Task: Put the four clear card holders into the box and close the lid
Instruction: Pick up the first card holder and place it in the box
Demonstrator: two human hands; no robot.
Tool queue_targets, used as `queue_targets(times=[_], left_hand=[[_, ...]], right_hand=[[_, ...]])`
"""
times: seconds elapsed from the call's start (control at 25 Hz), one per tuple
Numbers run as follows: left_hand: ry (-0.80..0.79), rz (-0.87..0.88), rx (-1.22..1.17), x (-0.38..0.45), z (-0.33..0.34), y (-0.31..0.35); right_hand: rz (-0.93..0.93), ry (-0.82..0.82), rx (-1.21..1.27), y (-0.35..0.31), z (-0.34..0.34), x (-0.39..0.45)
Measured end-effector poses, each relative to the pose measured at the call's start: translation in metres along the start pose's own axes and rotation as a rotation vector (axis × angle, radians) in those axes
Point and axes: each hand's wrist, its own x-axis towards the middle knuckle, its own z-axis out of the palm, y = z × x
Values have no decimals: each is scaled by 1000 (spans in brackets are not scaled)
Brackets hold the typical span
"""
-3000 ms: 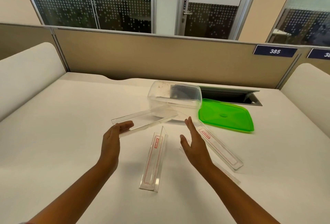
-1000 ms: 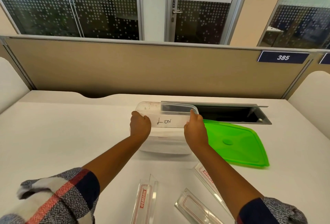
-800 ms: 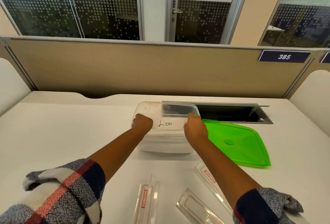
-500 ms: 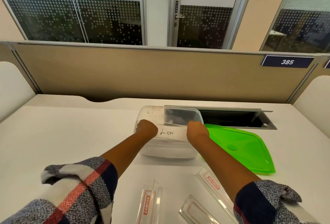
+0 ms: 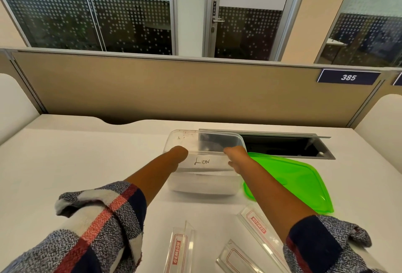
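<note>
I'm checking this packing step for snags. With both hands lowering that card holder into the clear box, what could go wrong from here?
1. The card holder spans nearly the whole box; it may jam on the rim or sit tilted, blocking the lid.
2. Pressing with the left hand and right hand could push the light box toward the open desk slot.
3. The sleeves hang near the three holders at the front edge and could sweep them.

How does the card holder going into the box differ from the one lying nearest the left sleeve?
The LION card holder is held at both ends by the left hand and right hand at the clear box; the GEMSON card holder lies untouched on the desk. LION is handwritten in black; GEMSON is printed in red. Both are clear plastic.
</note>
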Motion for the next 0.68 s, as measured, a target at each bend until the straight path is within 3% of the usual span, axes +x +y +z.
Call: queue_targets(times=[0.28,0.68], left_hand=[[41,57,103,4,6,0],[143,53,149,-5,9,8]], right_hand=[[75,50,252,0,5,1],[113,-24,338,1,0,-6]])
